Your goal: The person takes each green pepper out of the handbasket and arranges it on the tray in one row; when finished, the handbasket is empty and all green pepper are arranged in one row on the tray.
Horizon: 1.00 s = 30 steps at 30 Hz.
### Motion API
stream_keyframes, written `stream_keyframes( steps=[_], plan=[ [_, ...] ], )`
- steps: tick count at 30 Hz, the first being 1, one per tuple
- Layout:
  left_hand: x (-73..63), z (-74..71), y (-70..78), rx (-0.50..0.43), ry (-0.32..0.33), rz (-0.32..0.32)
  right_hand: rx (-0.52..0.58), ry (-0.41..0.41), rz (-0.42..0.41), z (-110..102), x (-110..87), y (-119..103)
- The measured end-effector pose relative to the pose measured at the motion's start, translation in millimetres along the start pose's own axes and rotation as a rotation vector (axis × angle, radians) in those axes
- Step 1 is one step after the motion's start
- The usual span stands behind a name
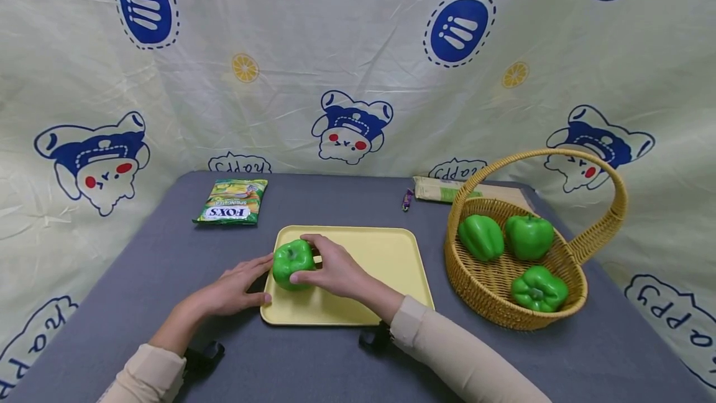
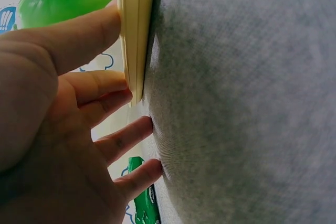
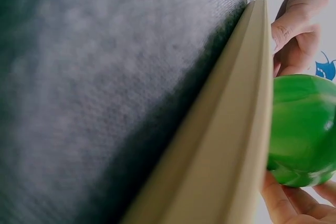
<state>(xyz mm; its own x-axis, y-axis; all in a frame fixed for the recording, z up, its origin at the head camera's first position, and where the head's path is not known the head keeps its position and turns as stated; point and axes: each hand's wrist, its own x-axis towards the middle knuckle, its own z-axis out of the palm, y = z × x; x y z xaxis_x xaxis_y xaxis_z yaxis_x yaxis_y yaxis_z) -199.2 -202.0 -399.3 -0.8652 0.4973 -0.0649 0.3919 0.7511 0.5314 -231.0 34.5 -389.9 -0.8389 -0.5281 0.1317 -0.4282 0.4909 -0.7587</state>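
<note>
On tray (image 1: 371, 260), right hand (image 1: 338, 269) grips one green pepper (image 1: 293, 264) | left hand (image 1: 236, 288) spread, empty | three peppers (image 1: 481, 237) left in basket (image 1: 475, 299)

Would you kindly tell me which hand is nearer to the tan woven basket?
Right: the right hand is over the yellow rectangular tray, left of the basket; the left hand is farther left, at the tray's left edge.
</note>
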Motion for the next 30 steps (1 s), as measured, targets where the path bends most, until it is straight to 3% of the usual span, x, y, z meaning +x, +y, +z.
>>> stream_keyframes(
  steps=[18, 30],
  plan=[
    [1.7, 0.8, -1.9, 0.022, 0.0, -0.023, -0.053, -0.018, 0.007, 9.2, 7.9, -7.7],
    [0.9, 0.5, -0.1, 0.018, 0.001, -0.014, -0.047, -0.046, 0.021, 2.8, 2.6, -5.2]
  ],
)
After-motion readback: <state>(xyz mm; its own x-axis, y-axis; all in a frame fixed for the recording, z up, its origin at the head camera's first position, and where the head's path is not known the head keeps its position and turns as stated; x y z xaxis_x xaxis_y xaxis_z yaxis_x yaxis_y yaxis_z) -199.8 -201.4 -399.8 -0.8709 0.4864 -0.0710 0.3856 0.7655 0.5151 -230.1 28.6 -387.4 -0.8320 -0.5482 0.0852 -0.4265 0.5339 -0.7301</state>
